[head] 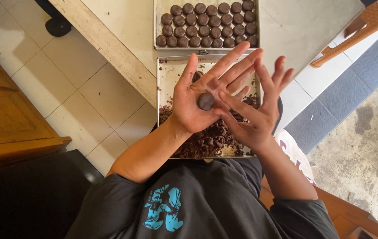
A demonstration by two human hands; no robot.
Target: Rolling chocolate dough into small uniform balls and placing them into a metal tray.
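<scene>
Brown dough ball: a small round dark-brown ball (205, 101) sits right in the middle of the left palm, held up above the near tray.
Left hand: the left hand (197, 95) is spread flat and wide open, palm up, fingers fanned toward the far tray; nothing is gripped, the ball just rests on it.
Right hand: the right hand (253, 110) is open too, fingers stretched and splayed, its fingertips (222, 96) laid across the edge of the left palm, just beside the ball; whether they touch the ball I cannot tell.
Near tray: a rectangular metal baking tray (166, 73) lies below both hands, its far half mostly bare and smeared.
Crumbly mass: a heap of dark-brown crumbled dough (206, 140) fills the near end of that tray, under the wrists.
Far tray: a second rectangular metal tray (155, 26) butts against the first, end to end.
Finished pieces: rows of round dark-brown balls (206, 25) packed tight, touching one another, in the far tray.
Surface: a pale, worn table surface (122, 31) carries both trays.
Floor: cream tiles (78, 88) to the left.
Chair: an orange woven plastic chair (361, 31) at the top right, well apart from the trays.
</scene>
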